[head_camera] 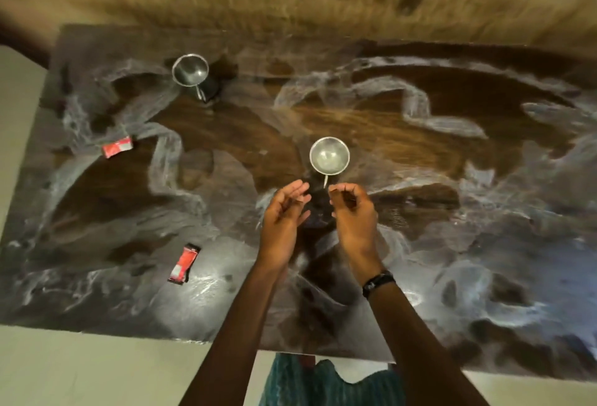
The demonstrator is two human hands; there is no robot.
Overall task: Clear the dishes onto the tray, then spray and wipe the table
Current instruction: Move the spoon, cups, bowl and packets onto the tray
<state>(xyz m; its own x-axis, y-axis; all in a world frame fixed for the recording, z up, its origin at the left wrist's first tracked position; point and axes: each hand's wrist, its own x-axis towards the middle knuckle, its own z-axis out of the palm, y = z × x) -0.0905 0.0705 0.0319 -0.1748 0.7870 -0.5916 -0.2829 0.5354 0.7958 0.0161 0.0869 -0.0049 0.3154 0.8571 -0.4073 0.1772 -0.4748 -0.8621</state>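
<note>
Steel cup (pixel 329 156) sits just beyond the spread left hand (pixel 284 211) and loosely curled, empty right hand (pixel 353 211).

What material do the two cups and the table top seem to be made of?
Near cup and far cup: probably steel, polished; grey, with bright reflections inside. Table top: glossy dark surface with white veins and brown patches, perhaps polished stone or an imitation; glare spots show the gloss.

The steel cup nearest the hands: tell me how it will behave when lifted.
The steel cup looks thin-walled and seems empty, so probably light. Its polished metal may be slippery, and the glossy table could let it slide if nudged. It seems to flare wider at the rim, so a sideways push might tip it.
</note>
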